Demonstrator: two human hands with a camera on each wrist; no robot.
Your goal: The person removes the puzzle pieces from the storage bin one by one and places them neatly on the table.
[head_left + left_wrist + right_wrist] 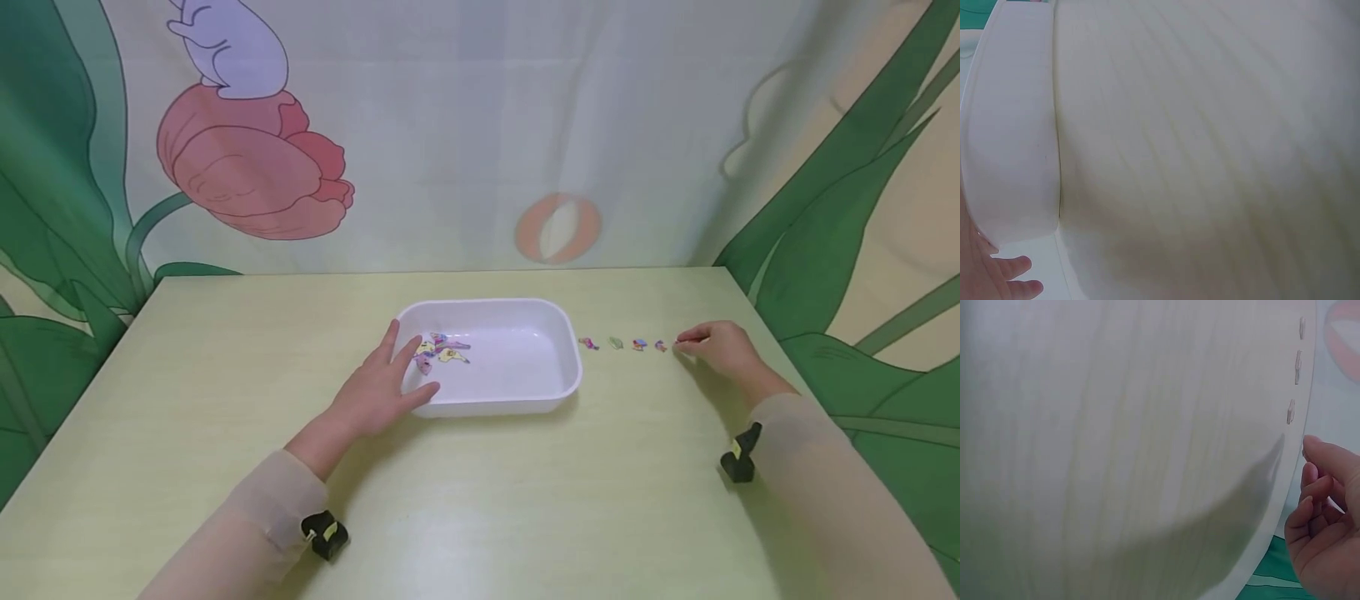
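A white rectangular tray [498, 405] stands on the table, with several small colourful flat cut-outs [453, 356] gathered at its left end. My left hand [372, 390] is at the tray's left side, fingers spread over the rim and thumb over the near corner. To the right of the tray, several similar small pieces lie in a row, among them a pink one [588, 343], a pale green one [616, 342] and a blue-and-red one [639, 344]. At the row's right end my right hand [722, 348] pinches a small piece between thumb and forefinger, mostly hidden by the fingertips.
The pale wooden table [480, 500] ends at a back edge, where a printed curtain [465, 167] hangs behind it. Large printed green leaves [892, 467] show past the right side. Each sleeve carries a small black wrist camera [741, 457].
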